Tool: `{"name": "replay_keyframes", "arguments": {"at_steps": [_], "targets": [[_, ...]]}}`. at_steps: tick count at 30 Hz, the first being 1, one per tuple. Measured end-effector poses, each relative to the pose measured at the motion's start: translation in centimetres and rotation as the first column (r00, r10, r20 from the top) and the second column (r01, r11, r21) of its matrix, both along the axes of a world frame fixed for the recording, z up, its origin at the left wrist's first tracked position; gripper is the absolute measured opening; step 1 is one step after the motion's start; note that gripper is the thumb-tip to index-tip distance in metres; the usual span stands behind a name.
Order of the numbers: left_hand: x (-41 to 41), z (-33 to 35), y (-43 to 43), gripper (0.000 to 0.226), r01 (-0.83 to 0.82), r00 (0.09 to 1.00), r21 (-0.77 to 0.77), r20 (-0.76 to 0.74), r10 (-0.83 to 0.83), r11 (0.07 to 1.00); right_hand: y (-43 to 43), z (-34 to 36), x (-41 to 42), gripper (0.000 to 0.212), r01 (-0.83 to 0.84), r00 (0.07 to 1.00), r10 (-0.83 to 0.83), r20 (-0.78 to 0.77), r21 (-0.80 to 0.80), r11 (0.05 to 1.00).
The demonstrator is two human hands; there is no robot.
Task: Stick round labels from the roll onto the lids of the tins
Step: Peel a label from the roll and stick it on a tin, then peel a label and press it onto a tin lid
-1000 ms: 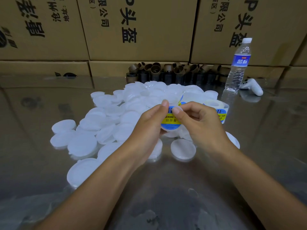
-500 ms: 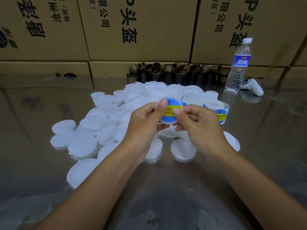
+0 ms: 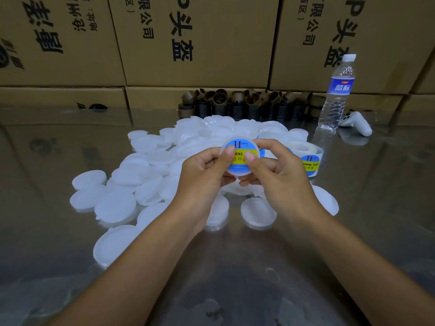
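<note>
A white round lid [image 3: 239, 171] with a blue and yellow round label [image 3: 240, 147] on its face is held up above the table, tilted toward me. My left hand [image 3: 202, 175] grips its left side, thumb pressed on the label. My right hand [image 3: 277, 177] grips its right side, thumb also on the label. The roll of labels [image 3: 306, 158] stands on the table just right of my right hand. Several plain white lids [image 3: 146, 165] lie heaped and scattered behind and to the left of my hands.
A shiny metal table [image 3: 235, 278] carries everything. A water bottle [image 3: 336, 95] stands at the back right beside a white controller [image 3: 357, 124]. Several brown cardboard cores [image 3: 235, 102] line the back, against stacked cardboard boxes [image 3: 193, 43].
Both hands have raised the lid and turned its face toward me. The label, earlier being laid on, now sits flat on the lid under both thumbs.
</note>
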State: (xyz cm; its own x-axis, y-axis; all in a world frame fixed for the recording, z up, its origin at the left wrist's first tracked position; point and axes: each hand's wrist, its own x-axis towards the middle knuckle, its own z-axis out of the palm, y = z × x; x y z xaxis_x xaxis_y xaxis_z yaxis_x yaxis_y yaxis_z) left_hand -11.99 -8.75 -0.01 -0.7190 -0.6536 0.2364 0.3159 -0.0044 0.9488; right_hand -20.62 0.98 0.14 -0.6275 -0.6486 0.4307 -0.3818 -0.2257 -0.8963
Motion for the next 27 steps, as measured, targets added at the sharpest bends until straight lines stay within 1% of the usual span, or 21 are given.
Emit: {"name": "replay_keyframes", "arguments": {"at_steps": [2,4,6,9,12,15,16,18,19,21,24,26,27], "targets": [[0.1,0.0,0.0,0.038,0.014,1.0,-0.01,0.002,-0.014,1.0,0.1,0.0,-0.2,0.007,0.024,0.999,-0.024,-0.024,0.004,1.0],[0.1,0.0,0.1,0.041,0.016,1.0,-0.012,0.003,-0.016,1.0,0.1,-0.1,-0.2,0.006,0.038,0.999,-0.038,-0.018,-0.007,0.999],[0.0,-0.1,-0.1,0.031,-0.014,1.0,-0.01,-0.004,0.014,1.0,0.0,-0.1,0.0,0.005,0.054,0.999,-0.053,0.009,-0.033,0.998],[-0.1,-0.2,-0.3,0.011,-0.036,0.999,-0.023,0.005,0.036,0.999,0.0,0.0,-0.2,0.016,0.104,0.994,-0.103,0.032,-0.037,0.994],[0.0,-0.1,-0.2,0.008,-0.018,1.0,-0.037,0.017,0.018,0.999,0.1,0.2,-0.4,0.016,0.117,0.992,-0.116,0.042,-0.023,0.993],[0.0,-0.1,-0.3,0.005,-0.031,1.0,-0.008,0.003,0.031,0.999,0.2,0.3,-0.4,0.007,0.069,0.997,-0.069,0.026,0.007,0.998],[0.0,-0.1,-0.4,0.006,-0.042,0.999,0.016,-0.002,0.042,0.999,0.3,0.4,-0.3,0.007,0.043,0.999,-0.043,0.011,0.034,0.998],[0.0,-0.1,-0.4,0.013,-0.059,0.998,0.051,-0.003,0.059,0.997,0.5,0.5,-0.3,0.021,0.003,1.0,-0.003,0.003,0.07,0.998],[0.0,-0.1,-0.4,0.016,-0.059,0.998,0.054,-0.004,0.06,0.997,0.5,0.6,-0.4,0.025,0.008,1.0,-0.009,0.006,0.07,0.998],[-0.1,0.0,-0.3,0.018,-0.056,0.998,0.044,-0.015,0.057,0.997,0.9,1.0,-0.8,0.027,0.063,0.998,-0.063,0.025,0.033,0.997],[0.0,0.2,-0.5,0.019,-0.093,0.995,0.055,-0.025,0.094,0.994,1.6,1.8,-2.4,0.021,0.211,0.971,-0.198,0.131,-0.096,0.973],[0.0,0.1,-0.7,0.013,-0.143,0.989,0.021,-0.02,0.143,0.99,2.2,2.1,-4.1,0.021,0.386,0.91,-0.348,0.226,-0.158,0.909],[0.1,0.0,-0.8,0.012,-0.176,0.984,-0.036,-0.007,0.176,0.984,2.5,2.1,-5.0,0.022,0.492,0.855,-0.434,0.282,-0.18,0.852]]}}
